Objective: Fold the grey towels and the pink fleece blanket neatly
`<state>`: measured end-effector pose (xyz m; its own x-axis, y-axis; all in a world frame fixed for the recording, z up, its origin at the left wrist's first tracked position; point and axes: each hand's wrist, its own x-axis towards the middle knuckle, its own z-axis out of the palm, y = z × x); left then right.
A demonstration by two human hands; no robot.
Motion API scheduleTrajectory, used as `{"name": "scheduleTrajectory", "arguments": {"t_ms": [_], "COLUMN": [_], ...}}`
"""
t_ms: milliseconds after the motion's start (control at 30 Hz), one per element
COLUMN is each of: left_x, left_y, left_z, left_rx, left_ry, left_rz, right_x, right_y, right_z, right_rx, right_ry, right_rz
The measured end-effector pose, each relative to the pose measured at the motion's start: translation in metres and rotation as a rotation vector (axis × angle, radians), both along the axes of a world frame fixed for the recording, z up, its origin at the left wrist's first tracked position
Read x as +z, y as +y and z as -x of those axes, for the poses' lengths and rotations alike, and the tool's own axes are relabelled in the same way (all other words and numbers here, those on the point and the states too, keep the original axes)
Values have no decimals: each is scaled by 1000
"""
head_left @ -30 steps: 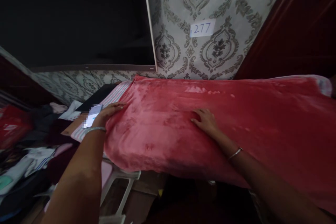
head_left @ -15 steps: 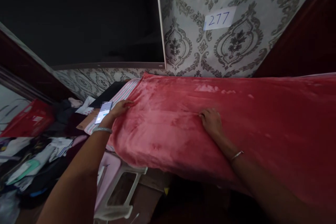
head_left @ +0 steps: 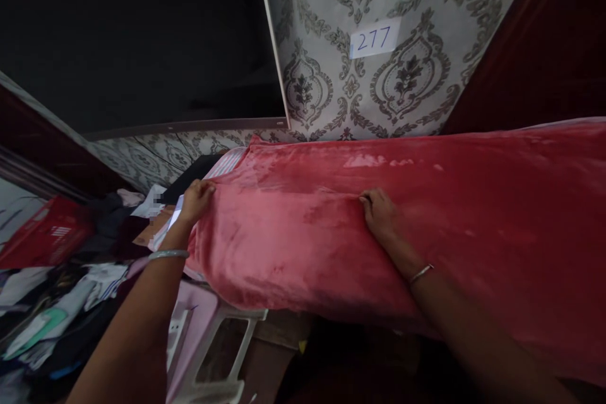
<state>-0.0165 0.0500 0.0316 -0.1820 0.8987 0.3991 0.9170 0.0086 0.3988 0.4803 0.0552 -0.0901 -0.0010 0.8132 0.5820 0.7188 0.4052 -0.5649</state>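
Note:
A plush red blanket [head_left: 426,214] lies spread across a raised surface in front of me, drooping over the near edge. My left hand [head_left: 195,199] grips the blanket's left edge with fingers curled around the fabric. My right hand [head_left: 381,213] pinches a fold in the middle of the blanket, fingers closed on the cloth. Both wrists wear thin metal bangles. A lit phone [head_left: 174,221] lies just left of my left hand, partly hidden by it.
A striped pink cloth [head_left: 226,163] shows under the blanket's left end. A white plastic stool [head_left: 208,353] stands below. Piled clothes [head_left: 57,303] and a red bag [head_left: 45,237] fill the left. A patterned wall carries a "277" label [head_left: 375,39]; a dark screen [head_left: 142,38] hangs left.
Both hands went from lying flat on the blanket to closing on its fabric. The left hand slid to the edge and now covers more of the phone.

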Motion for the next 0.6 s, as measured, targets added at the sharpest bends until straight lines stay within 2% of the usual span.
{"name": "scheduleTrajectory", "arguments": {"t_ms": [200, 300, 467, 600], "left_x": [5, 6, 4, 0], "left_y": [-10, -11, -8, -7], "left_z": [2, 2, -2, -1], "left_rx": [28, 23, 10, 1], "left_ry": [-5, 39, 88, 75], "left_rz": [-92, -59, 43, 62], "right_x": [0, 1, -2, -5], "right_y": [1, 0, -2, -3], "right_z": [-1, -3, -3, -2], "right_rx": [77, 78, 168, 187], "right_ry": [-38, -43, -149, -196], "right_rz": [0, -16, 92, 72]}}
